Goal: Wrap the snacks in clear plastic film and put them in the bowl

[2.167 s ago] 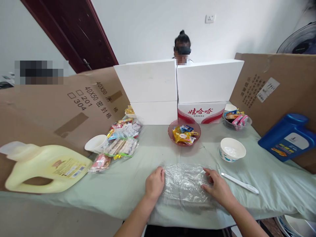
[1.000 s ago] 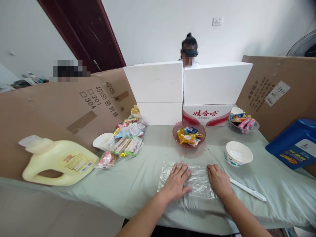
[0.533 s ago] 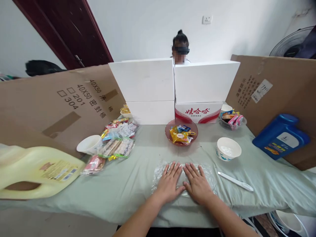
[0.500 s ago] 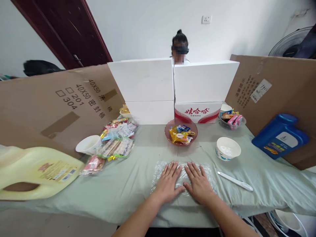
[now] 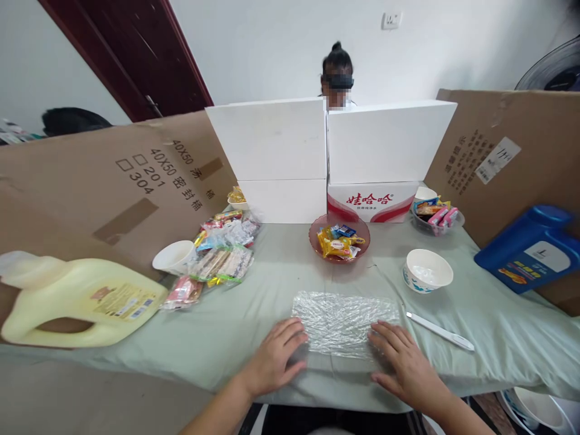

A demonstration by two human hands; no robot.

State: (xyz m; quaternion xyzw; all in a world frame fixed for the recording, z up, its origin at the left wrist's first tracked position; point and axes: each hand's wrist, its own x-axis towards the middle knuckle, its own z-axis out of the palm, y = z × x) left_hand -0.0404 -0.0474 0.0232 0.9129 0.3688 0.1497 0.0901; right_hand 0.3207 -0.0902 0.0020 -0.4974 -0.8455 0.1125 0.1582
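A crinkled sheet of clear plastic film (image 5: 342, 323) lies flat on the green cloth near the front edge of the table. At its left edge is my left hand (image 5: 277, 356), open, fingertips at the film. My right hand (image 5: 403, 362) is open as well, its fingers over the film's right edge. Neither hand holds anything. To the right of the film lies a white utility knife (image 5: 440, 331), and behind that stands a white paper bowl (image 5: 428, 270). Farther back is a reddish glass bowl (image 5: 339, 235) with wrapped snacks in it.
Wrapped snacks (image 5: 222, 263) and a tilted white bowl (image 5: 174, 257) lie at left, by a large yellow jug (image 5: 86, 302). A blue bottle (image 5: 528, 248) and a snack tub (image 5: 437, 217) are at right. White boxes (image 5: 281, 142) and cardboard panels (image 5: 113, 181) wall the table; a person sits behind.
My hands have moved apart from the middle of the film to its left and right edges, leaving its centre uncovered. The view has shifted slightly.
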